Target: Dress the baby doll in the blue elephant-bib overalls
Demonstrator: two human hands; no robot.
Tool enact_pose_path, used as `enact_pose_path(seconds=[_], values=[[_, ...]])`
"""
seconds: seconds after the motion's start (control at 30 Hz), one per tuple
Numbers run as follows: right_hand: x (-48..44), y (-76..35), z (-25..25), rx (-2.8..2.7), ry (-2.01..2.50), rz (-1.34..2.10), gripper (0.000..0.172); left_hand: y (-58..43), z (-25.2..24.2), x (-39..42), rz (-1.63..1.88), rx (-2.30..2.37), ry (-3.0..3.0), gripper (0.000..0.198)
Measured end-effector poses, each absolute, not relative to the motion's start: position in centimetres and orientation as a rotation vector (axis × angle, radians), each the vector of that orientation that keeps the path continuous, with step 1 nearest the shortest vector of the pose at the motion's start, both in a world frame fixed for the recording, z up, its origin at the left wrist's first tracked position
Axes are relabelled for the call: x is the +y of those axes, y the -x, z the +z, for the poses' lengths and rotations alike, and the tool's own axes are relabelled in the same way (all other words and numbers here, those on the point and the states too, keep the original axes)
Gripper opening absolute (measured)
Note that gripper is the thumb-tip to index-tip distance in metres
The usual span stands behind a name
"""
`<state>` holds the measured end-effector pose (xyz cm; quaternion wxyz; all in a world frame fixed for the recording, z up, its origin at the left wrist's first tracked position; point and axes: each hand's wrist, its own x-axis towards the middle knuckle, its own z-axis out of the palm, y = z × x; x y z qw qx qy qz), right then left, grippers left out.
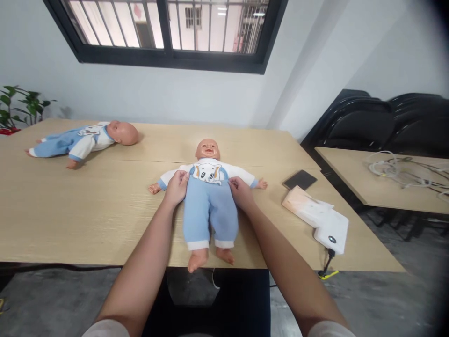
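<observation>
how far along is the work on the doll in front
Looks done: the near doll lies face up on the table in a white top, blue overalls covering both legs to the cuffs. In hand: left hand and right hand pinch the overalls at the waist sides. Left: whether the bib is fastened, I cannot tell.

Reaches forward with both arms, nearly straight, converging from the lower corners toward the middle. Shows a bare left forearm (147, 252) and a bare right forearm (280, 255), each emerging from short white cloth sleeves (105, 329) at the bottom edge. Holds the bare left hand (177, 186) palm down, knuckles up, fingers curled under in a pinch. Sets the bare right hand (241, 193) level with it and a little apart, back turned up, fingers bent inward in the same closed grip.
</observation>
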<state>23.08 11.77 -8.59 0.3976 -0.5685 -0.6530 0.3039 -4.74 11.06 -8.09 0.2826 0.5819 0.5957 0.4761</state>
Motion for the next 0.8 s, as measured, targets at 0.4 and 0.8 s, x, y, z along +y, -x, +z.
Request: enact_pose_path(seconds=[0.4, 0.8], values=[[12.5, -20.2, -9.2, -1.761, 1.526, 0.71, 0.022, 8.5, -7.5, 13.5, 1.136, 1.493, -1.723, 0.024], [13.6, -17.6, -8.7, -1.75, 1.425, 0.746, 0.028, 11.3, -8.6, 13.7, 1.241, 1.467, -1.636, 0.03]])
